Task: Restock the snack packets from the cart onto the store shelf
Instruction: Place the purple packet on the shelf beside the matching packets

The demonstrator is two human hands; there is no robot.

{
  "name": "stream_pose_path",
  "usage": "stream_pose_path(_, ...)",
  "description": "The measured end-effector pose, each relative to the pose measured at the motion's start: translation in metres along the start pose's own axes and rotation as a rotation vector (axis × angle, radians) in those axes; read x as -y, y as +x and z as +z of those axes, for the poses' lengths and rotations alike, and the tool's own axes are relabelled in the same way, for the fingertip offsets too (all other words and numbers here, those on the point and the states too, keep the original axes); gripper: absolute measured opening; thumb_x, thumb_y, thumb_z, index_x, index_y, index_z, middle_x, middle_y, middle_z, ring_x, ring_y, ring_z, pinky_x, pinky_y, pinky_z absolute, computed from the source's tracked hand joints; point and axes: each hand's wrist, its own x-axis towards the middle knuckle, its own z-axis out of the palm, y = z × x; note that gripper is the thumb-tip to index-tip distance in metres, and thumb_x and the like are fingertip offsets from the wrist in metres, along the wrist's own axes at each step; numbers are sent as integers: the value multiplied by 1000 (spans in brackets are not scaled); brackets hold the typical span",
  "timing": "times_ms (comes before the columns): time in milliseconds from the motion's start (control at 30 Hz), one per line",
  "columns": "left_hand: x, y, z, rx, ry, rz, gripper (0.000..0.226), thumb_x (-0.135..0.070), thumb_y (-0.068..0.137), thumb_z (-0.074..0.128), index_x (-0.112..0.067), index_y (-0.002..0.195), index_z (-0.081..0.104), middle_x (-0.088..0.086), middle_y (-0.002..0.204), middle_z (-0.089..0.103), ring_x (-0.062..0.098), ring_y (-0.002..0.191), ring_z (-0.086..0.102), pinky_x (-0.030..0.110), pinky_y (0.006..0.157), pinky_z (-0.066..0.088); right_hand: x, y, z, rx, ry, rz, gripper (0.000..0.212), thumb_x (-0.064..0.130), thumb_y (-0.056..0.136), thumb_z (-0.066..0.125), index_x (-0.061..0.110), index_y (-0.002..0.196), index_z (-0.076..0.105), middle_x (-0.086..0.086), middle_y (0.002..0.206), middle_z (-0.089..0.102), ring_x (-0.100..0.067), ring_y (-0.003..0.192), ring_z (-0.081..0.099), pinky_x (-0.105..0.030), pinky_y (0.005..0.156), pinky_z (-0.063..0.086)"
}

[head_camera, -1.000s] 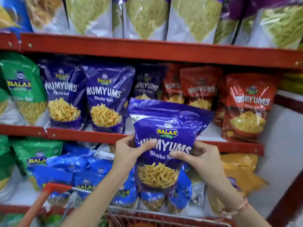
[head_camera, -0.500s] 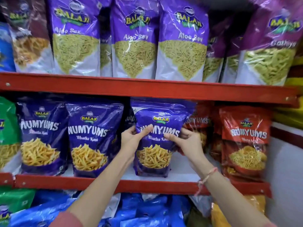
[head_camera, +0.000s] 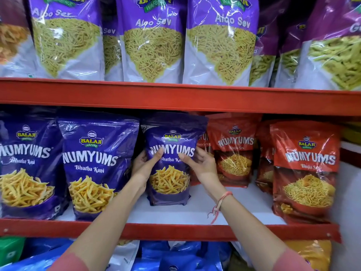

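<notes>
A purple Numyums Bhatha Kani packet stands upright on the white floor of the middle shelf, set back from the front edge. My left hand grips its left side with the thumb across the front. Its right side is held by my right hand, thumb on the printed name. Two matching purple packets stand to its left at the shelf front. The cart is out of view.
Red Numyums packets stand to the right, one row further back. Aloo Sev packets fill the shelf above its red rail. Blue, green and yellow packets lie on the shelf below.
Both hands lifted the purple packet from in front of the lower shelf up onto the middle shelf and pushed it deeper in. The view tilted upward.
</notes>
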Motion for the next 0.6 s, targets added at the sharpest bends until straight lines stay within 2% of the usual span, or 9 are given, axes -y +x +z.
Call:
stream_pose_path(67,6,-10,-6,-14,33,-30,64,-65,52,71,-32,106,63,0,112,71,16,100,68,34,86,54,-5,-12,-3,35,-36,70,49,42,78,77,29,123,61,15,117,69,8,96,67,-11,77,54)
stream_pose_path(100,10,-17,-10,-28,50,-37,68,-72,57,64,-33,113,61,0,124,66,18,111,62,38,98,48,-9,-20,-5,52,-68,125,53,58,76,71,39,123,56,16,125,65,8,102,64,-15,86,53)
stream_pose_path(167,17,-33,-17,-38,71,-89,79,-83,67,43,-33,128,53,-5,138,53,19,127,49,37,110,33,-19,-36,-8,77,-105,264,52,78,68,57,56,115,51,16,134,56,-4,117,56,-37,106,47)
stream_pose_path(233,24,-45,-23,-18,38,-147,80,-76,81,23,-24,140,41,4,143,47,21,130,44,33,104,31,-23,-48,-8,82,-131,363,46,85,66,47,63,107,48,12,137,52,-18,130,49,-49,113,39)
stream_pose_path(300,25,-54,-26,6,35,-139,72,-64,90,12,-20,142,36,11,147,44,18,123,45,31,99,32,-23,-54,-9,74,-170,389,58,87,65,40,58,115,46,4,145,51,-25,134,48,-52,114,37)
stream_pose_path(400,20,-69,-29,42,76,-103,67,-57,94,10,-19,142,36,11,144,46,14,116,45,28,96,33,-20,-65,-10,85,-229,364,89,92,65,36,43,139,42,2,151,46,-24,136,46,-51,116,34)
stream_pose_path(600,13,-104,-41,101,132,-68,65,-53,95,12,-16,142,37,2,130,48,10,114,46,18,94,37,-5,-95,-13,121,-256,333,95,94,66,35,38,143,42,7,152,46,-18,138,43,-50,117,33)
